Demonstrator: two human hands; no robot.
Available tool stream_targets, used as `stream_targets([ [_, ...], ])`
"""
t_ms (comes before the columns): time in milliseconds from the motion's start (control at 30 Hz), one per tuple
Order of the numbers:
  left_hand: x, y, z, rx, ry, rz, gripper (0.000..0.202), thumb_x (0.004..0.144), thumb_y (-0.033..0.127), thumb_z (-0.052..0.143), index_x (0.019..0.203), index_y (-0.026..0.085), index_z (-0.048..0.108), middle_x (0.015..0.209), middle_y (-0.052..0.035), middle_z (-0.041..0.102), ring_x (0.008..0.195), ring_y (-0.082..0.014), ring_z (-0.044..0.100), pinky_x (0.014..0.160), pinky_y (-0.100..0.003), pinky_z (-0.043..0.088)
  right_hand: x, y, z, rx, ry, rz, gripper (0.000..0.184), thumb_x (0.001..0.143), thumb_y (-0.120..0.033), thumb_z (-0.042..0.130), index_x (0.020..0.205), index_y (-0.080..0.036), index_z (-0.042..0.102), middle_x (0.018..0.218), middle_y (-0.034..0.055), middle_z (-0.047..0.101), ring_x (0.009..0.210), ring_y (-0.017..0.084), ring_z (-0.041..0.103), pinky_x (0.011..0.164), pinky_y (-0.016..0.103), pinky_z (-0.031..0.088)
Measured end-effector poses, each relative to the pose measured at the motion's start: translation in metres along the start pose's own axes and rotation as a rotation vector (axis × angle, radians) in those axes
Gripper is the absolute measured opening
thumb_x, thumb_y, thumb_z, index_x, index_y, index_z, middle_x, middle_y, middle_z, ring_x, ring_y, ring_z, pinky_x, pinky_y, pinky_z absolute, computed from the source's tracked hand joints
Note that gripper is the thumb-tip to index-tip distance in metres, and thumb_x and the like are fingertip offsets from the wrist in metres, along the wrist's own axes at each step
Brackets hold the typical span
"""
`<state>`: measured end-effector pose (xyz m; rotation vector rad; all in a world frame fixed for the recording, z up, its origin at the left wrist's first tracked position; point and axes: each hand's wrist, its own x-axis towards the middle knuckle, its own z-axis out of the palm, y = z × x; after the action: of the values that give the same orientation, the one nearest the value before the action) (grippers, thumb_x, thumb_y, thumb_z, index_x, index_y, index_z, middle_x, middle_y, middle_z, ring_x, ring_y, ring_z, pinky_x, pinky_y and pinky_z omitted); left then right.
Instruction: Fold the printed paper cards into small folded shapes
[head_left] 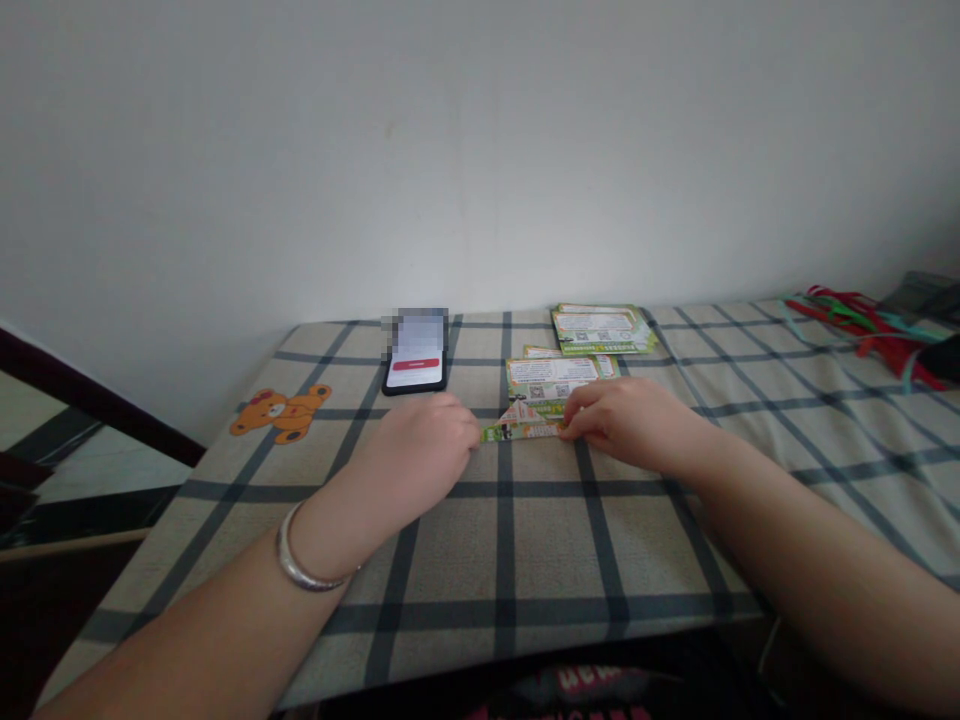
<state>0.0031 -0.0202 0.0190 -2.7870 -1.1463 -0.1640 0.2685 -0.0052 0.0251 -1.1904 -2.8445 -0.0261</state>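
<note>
A partly folded green and white paper leaflet (525, 424) lies on the checked tablecloth (517, 540) between my hands. My left hand (420, 450), with a silver bangle on its wrist, has its fingers curled and pinches the leaflet's left end. My right hand (626, 420) has its fingers pressed together on the leaflet's right end. Just behind the folded piece lies a flat leaflet (555, 377) of the same print. A stack of such leaflets (600, 330) sits farther back.
A phone (416, 362) with a lit screen lies behind my left hand. An orange bear print (281, 412) marks the cloth at the left. Red and green ribbons (870, 325) lie at the far right. A plain wall rises behind the table.
</note>
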Motion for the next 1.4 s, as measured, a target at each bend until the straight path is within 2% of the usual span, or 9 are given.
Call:
stream_targets([
  [233,-0.002,0.009,-0.006,0.082,-0.011,0.029,0.019,0.085,0.015,0.052,0.087,0.019,0.07,0.08,-0.0053,0.065,0.082,-0.0218,0.06,0.073,-0.037,0.048,-0.002,0.008,-0.002,0.131,0.021,-0.056,0.03,0.081,-0.011,0.057,0.095,-0.03,0.074,0.097,-0.0003,0.07,0.086,0.016,0.065,0.075,0.028,0.047],
  [567,0.001,0.005,0.002,-0.058,0.04,-0.005,0.02,0.084,0.013,0.048,0.082,0.015,0.068,0.084,-0.0069,0.064,0.09,-0.021,0.056,0.083,-0.037,0.048,0.003,0.021,0.002,0.345,0.005,-0.058,0.027,0.076,-0.006,0.055,0.084,-0.022,0.074,0.096,0.0025,0.069,0.084,0.015,0.063,0.08,0.028,0.05],
  [667,0.005,0.007,0.007,-0.068,0.097,-0.056,0.017,0.085,0.013,0.047,0.078,0.014,0.063,0.082,-0.0066,0.062,0.089,-0.0214,0.055,0.081,-0.037,0.048,0.005,0.017,0.005,0.337,0.063,0.033,0.025,0.076,-0.006,0.053,0.084,-0.021,0.072,0.087,0.0017,0.069,0.078,0.015,0.062,0.074,0.028,0.049],
  [767,0.008,0.01,0.013,-0.064,0.138,-0.079,0.015,0.086,0.015,0.047,0.077,0.015,0.059,0.082,-0.0065,0.06,0.089,-0.0216,0.054,0.08,-0.037,0.047,0.008,0.009,0.011,0.372,0.171,0.184,0.025,0.082,-0.015,0.054,0.102,-0.02,0.068,0.079,0.001,0.068,0.062,0.013,0.058,0.059,0.025,0.046],
  [867,0.008,0.011,0.018,-0.088,0.178,-0.102,0.01,0.087,0.017,0.049,0.084,0.015,0.059,0.085,-0.0067,0.06,0.091,-0.0221,0.053,0.082,-0.037,0.048,0.011,0.001,0.017,0.271,0.306,0.105,0.024,0.082,-0.025,0.061,0.105,-0.019,0.068,0.104,0.0076,0.066,0.091,0.019,0.061,0.08,0.033,0.049],
  [933,0.008,0.01,0.02,-0.114,0.202,-0.109,0.012,0.087,0.018,0.051,0.095,0.014,0.059,0.091,-0.0073,0.06,0.095,-0.0226,0.053,0.084,-0.038,0.047,0.014,-0.001,0.022,0.216,0.302,0.062,0.026,0.082,-0.033,0.064,0.103,-0.02,0.07,0.11,0.0089,0.064,0.099,0.023,0.059,0.088,0.038,0.047],
  [1100,0.009,0.006,0.024,-0.145,0.183,-0.112,0.02,0.088,0.021,0.052,0.105,0.015,0.061,0.095,-0.0076,0.06,0.099,-0.0234,0.052,0.088,-0.04,0.046,0.02,-0.004,0.029,0.177,0.314,0.01,0.022,0.079,-0.032,0.066,0.096,-0.019,0.072,0.111,0.0086,0.065,0.102,0.025,0.058,0.092,0.042,0.045],
  [1267,0.009,0.005,0.026,-0.155,0.209,-0.102,0.029,0.088,0.027,0.057,0.115,0.016,0.059,0.105,-0.008,0.06,0.106,-0.0246,0.048,0.095,-0.043,0.042,0.023,-0.008,0.031,0.194,0.373,-0.01,0.021,0.076,-0.026,0.067,0.095,-0.018,0.07,0.111,0.0085,0.065,0.103,0.025,0.057,0.092,0.04,0.045],
  [1400,0.01,0.006,0.025,-0.192,0.218,-0.122,0.021,0.085,0.027,0.06,0.103,0.015,0.06,0.103,-0.0069,0.061,0.104,-0.0241,0.049,0.094,-0.042,0.043,0.026,-0.009,0.036,0.294,0.389,-0.032,0.02,0.077,-0.022,0.068,0.097,-0.017,0.068,0.107,0.0074,0.067,0.101,0.022,0.058,0.092,0.037,0.045],
])
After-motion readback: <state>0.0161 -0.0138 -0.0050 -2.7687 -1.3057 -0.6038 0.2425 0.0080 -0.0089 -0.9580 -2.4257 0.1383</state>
